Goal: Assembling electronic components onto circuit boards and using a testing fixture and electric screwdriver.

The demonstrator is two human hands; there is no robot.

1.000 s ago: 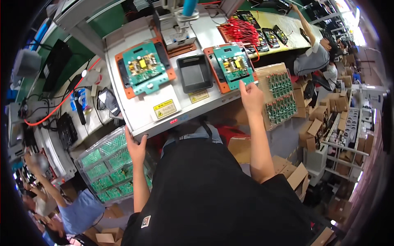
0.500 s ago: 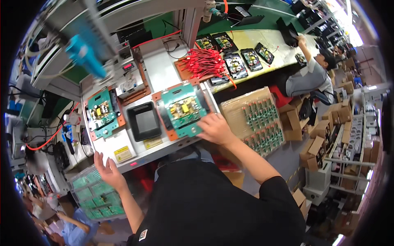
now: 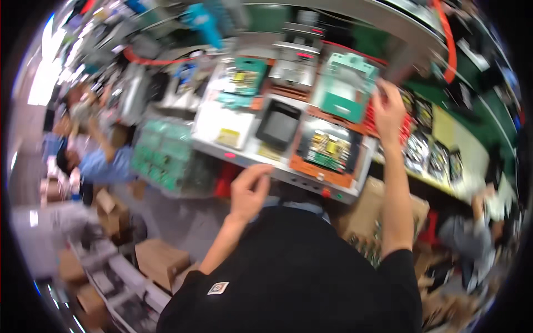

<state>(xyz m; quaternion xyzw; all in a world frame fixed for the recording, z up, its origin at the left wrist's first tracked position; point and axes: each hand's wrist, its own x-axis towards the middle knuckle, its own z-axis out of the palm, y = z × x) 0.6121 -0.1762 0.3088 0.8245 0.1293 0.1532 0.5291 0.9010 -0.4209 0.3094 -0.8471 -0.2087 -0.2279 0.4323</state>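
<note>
The right hand is hovering at the raised flat green plate, grip unclear; the left hand is hanging half-open, empty. Slipping, the plate could strike the green circuit board lying in the orange frame.

Right hand blurred beside the green frame, contact unclear, red cables partly hidden behind

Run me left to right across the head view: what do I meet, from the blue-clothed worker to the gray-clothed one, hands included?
Worker in blue → green circuit boards → left hand → board with a yellow part → right hand → worker in gray.
</note>
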